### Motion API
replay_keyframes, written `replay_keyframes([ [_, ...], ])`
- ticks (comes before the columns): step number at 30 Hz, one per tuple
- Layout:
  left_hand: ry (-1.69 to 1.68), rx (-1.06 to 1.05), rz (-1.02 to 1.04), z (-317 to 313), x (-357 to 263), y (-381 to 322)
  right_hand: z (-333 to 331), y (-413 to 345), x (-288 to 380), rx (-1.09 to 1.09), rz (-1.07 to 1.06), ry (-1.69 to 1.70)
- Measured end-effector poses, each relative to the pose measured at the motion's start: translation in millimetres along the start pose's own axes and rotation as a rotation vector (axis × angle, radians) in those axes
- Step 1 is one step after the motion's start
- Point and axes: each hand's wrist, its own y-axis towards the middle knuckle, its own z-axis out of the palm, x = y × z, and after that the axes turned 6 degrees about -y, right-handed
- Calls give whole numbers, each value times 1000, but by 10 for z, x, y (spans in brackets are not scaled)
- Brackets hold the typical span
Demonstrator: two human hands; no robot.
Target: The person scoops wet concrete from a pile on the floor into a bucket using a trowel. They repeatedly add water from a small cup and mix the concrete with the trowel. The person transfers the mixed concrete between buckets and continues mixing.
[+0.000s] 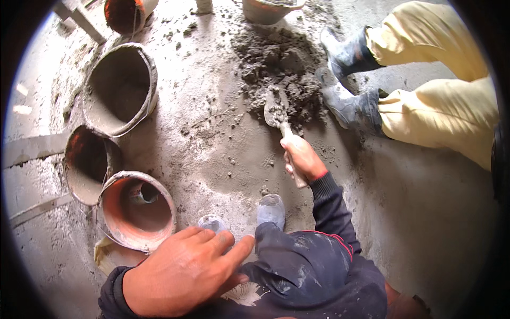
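My right hand (303, 157) grips the handle of a small scoop-like hand shovel (275, 108). Its blade carries some wet mortar and rests at the near edge of a dark mortar heap (285, 60) on the floor. Close to the camera, my left hand (195, 265) hangs over my lap with its fingers apart and nothing in it. Beyond that hand stands an orange-lined bucket (137, 211) holding greyish liquid and a small container (144, 193).
A large mortar-crusted bucket (119, 89) and a smaller bucket (91, 163) line the left side. Farther off are a tipped bucket (126, 16) and another bucket (269, 11). Another person's boots (350, 101) stand right beside the heap. My boots (271, 209) are below.
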Motion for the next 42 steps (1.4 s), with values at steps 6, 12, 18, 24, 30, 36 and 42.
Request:
replay_keyframes([
  [6, -9, 35, -73, 16, -2, -34, 65, -295, -73, -587, -645, -869],
  [12, -3, 44, -55, -17, -4, 50, -197, 196, -517, -667, -364, -1023],
  [18, -31, 75, -89, -44, 18, 90, 50, -237, -681, -852, -357, -725],
  [24, -48, 104, -82, -39, 12, 156, -60, -171, -1460, -666, -83, -935],
  [30, -34, 88, -64, -73, 61, 183, -266, -405, -1139, -692, -135, -739],
  [36, -21, 78, -95, -65, 1, 88, -782, -281, -1133, -652, 88, -464],
  [42, -39, 97, -43, -27, -22, 125, -707, 333, -703, -637, -237, -834],
])
